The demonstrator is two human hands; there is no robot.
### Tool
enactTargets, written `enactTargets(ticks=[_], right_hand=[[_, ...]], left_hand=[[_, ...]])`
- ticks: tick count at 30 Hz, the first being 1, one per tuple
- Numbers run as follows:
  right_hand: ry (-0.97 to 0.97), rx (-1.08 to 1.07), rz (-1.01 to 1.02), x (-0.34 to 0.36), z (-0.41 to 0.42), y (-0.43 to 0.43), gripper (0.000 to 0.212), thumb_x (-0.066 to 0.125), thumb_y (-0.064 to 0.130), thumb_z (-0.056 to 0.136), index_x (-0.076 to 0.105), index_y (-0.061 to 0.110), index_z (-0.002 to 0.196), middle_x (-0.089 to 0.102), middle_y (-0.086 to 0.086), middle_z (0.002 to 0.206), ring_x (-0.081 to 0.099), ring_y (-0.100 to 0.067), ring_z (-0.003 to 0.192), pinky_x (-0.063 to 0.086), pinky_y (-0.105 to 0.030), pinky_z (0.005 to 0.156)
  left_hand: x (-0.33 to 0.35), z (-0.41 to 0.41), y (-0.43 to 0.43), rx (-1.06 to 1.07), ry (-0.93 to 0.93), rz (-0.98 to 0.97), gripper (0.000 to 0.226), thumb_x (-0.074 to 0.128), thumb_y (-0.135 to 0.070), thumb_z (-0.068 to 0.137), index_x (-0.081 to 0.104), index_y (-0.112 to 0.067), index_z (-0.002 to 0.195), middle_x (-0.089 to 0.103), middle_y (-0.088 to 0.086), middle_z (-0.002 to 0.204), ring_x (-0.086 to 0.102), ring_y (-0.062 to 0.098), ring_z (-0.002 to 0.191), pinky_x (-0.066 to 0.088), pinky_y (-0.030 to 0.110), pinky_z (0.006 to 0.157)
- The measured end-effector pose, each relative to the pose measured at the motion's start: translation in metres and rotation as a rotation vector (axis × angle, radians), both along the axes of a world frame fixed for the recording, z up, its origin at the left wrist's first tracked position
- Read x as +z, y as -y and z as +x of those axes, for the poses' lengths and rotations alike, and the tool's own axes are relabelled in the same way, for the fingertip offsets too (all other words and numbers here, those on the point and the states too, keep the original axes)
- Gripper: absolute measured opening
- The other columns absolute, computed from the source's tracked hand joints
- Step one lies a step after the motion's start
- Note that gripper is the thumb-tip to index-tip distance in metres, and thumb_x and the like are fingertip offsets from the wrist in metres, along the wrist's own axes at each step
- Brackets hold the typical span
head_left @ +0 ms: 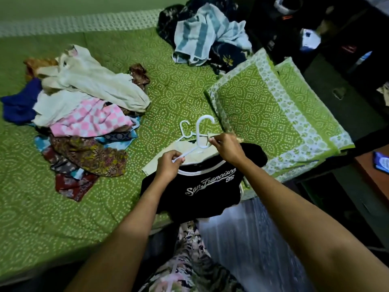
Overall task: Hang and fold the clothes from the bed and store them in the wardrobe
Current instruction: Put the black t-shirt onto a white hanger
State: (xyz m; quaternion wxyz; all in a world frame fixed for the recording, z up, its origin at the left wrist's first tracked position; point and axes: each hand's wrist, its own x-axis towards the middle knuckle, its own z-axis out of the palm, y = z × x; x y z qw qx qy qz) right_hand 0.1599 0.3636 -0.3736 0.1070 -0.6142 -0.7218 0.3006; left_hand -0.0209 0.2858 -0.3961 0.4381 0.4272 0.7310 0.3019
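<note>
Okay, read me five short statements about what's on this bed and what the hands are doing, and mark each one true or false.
1. The left hand and the right hand both grip the white hangers. True.
2. The black T-shirt reads "New York". False: it reads "San Francisco 95".
3. A pink-and-white checked cloth lies in the clothes pile left of the T-shirt. True.
4. The striped towel at the far side of the bed is red. False: it is blue and white.
5. Green patterned pillows lie to the right of the hangers. True.
</note>
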Motion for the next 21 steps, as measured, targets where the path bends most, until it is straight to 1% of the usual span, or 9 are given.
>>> enactTargets(ticks=[2, 5, 7, 9, 12, 14, 16, 18, 21], right_hand=[[0.021, 0.007, -0.049, -0.011, -0.008, -0.024, 0.033, 0.053, 0.034, 0.096, 0.072, 0.006, 0.092, 0.037, -0.001, 0.054, 0.043, -0.024, 0.065, 0.025, -0.029, 0.061], [0.042, 0.043, -0.111, -0.033, -0.022, -0.061, 0.033, 0.054, 0.034, 0.095, 0.072, 0.009, 0.084, 0.052, -0.013, 0.063, 0.054, -0.032, 0.070, 0.029, -0.031, 0.061], [0.038, 0.050, -0.128, -0.047, -0.030, -0.081, 0.041, 0.054, 0.033, 0.095, 0.055, 0.018, 0.057, 0.043, -0.009, 0.055, 0.048, -0.028, 0.065, 0.030, -0.032, 0.061], [0.039, 0.054, -0.151, -0.063, -0.037, -0.098, 0.048, 0.053, 0.030, 0.096, 0.038, 0.019, 0.051, 0.032, -0.004, 0.052, 0.044, -0.023, 0.063, 0.030, -0.033, 0.059], [-0.008, 0.022, -0.228, -0.079, -0.042, -0.112, 0.036, 0.047, 0.025, 0.099, 0.060, 0.002, 0.075, 0.053, -0.018, 0.069, 0.059, -0.033, 0.078, 0.036, -0.037, 0.061], [-0.066, -0.007, -0.277, -0.087, -0.046, -0.117, 0.033, 0.043, 0.023, 0.100, 0.064, -0.002, 0.105, 0.065, -0.026, 0.099, 0.058, -0.040, 0.100, 0.038, -0.037, 0.075], [-0.098, -0.041, -0.340, -0.087, -0.050, -0.117, 0.039, 0.041, 0.025, 0.101, 0.055, -0.002, 0.126, 0.059, -0.024, 0.123, 0.052, -0.038, 0.118, 0.036, -0.033, 0.089], [-0.152, -0.111, -0.435, -0.089, -0.052, -0.115, 0.044, 0.040, 0.029, 0.101, 0.048, 0.000, 0.133, 0.053, -0.021, 0.134, 0.046, -0.034, 0.126, 0.035, -0.031, 0.097], [-0.242, -0.223, -0.566, -0.092, -0.056, -0.111, 0.052, 0.039, 0.037, 0.101, 0.043, 0.000, 0.138, 0.045, -0.019, 0.141, 0.041, -0.034, 0.131, 0.035, -0.038, 0.105]], left_hand=[[-0.011, -0.003, -0.023, 0.026, 0.001, -0.045, 0.014, 0.059, -0.008, 0.090, 0.064, 0.001, 0.100, 0.057, 0.007, 0.082, 0.053, 0.019, 0.079, 0.034, 0.023, 0.064], [-0.028, -0.014, -0.057, 0.056, -0.014, -0.096, 0.014, 0.058, -0.009, 0.091, 0.064, 0.001, 0.099, 0.057, 0.006, 0.080, 0.052, 0.020, 0.080, 0.033, 0.026, 0.055], [-0.039, -0.021, -0.072, 0.061, -0.016, -0.115, 0.017, 0.056, -0.010, 0.092, 0.064, 0.002, 0.102, 0.062, 0.014, 0.090, 0.055, 0.024, 0.085, 0.032, 0.025, 0.057], [-0.050, -0.027, -0.088, 0.068, -0.016, -0.117, 0.022, 0.053, -0.011, 0.095, 0.063, 0.002, 0.109, 0.065, 0.018, 0.105, 0.058, 0.029, 0.099, 0.035, 0.021, 0.066], [-0.057, -0.028, -0.108, 0.123, 0.010, -0.127, 0.031, 0.049, -0.015, 0.097, 0.058, 0.002, 0.121, 0.061, 0.017, 0.121, 0.055, 0.029, 0.113, 0.037, 0.022, 0.077], [-0.063, -0.027, -0.120, 0.171, 0.044, -0.149, 0.034, 0.048, -0.015, 0.097, 0.055, 0.003, 0.125, 0.058, 0.018, 0.125, 0.054, 0.029, 0.116, 0.039, 0.022, 0.082], [-0.067, -0.024, -0.126, 0.213, 0.091, -0.161, 0.033, 0.047, -0.015, 0.098, 0.055, 0.004, 0.124, 0.059, 0.019, 0.123, 0.054, 0.031, 0.115, 0.039, 0.021, 0.082], [-0.071, -0.022, -0.129, 0.239, 0.144, -0.164, 0.032, 0.046, -0.018, 0.098, 0.058, 0.004, 0.119, 0.061, 0.020, 0.118, 0.056, 0.032, 0.112, 0.040, 0.025, 0.082], [-0.071, -0.020, -0.131, 0.297, 0.220, -0.196, 0.038, 0.042, -0.026, 0.100, 0.059, 0.004, 0.117, 0.061, 0.019, 0.118, 0.055, 0.030, 0.112, 0.040, 0.028, 0.087]])
